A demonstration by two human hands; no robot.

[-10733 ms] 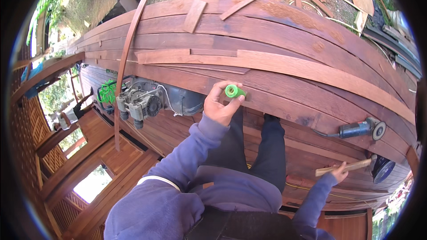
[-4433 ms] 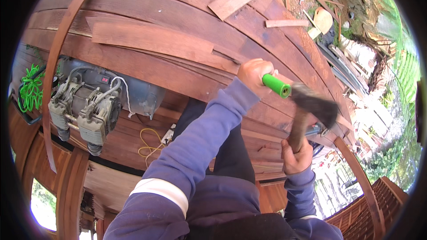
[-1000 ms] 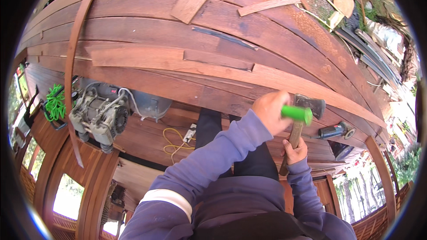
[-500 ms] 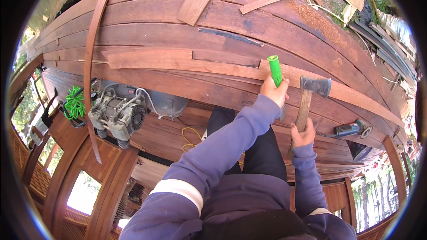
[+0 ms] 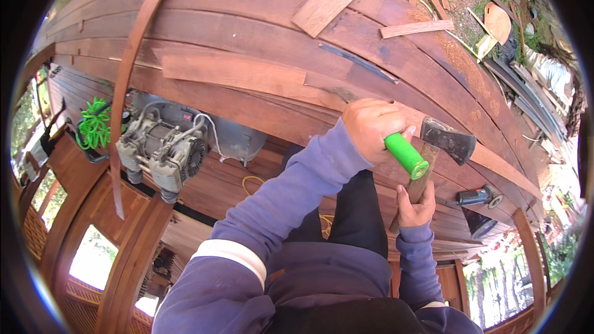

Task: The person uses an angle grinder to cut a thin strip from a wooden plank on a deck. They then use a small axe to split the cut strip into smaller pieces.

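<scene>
My left hand (image 5: 375,125) is closed around a chisel with a green handle (image 5: 405,156). The handle's butt points down and right, and the grey blade slants from the fist towards the notch in a raised wooden strip (image 5: 232,73). Whether the blade's tip touches the wood I cannot tell. In my right hand (image 5: 417,205) is a hatchet, gripped by its wooden handle, its dark metal head (image 5: 448,141) up beyond the chisel's butt. From this view the green butt overlaps part of the hatchet's handle.
Curved brown planking (image 5: 247,12) spreads ahead. On it lie two loose board pieces (image 5: 328,4) and sawdust. An angle grinder (image 5: 477,196) rests at right. A compressor (image 5: 164,154) and a green coiled hose (image 5: 96,125) stand at left, beside a long upright strip (image 5: 133,55).
My left hand has turned the chisel over: its green end pointed up and now points down right, with the blade towards the notch. The hatchet has shifted slightly lower in view.
</scene>
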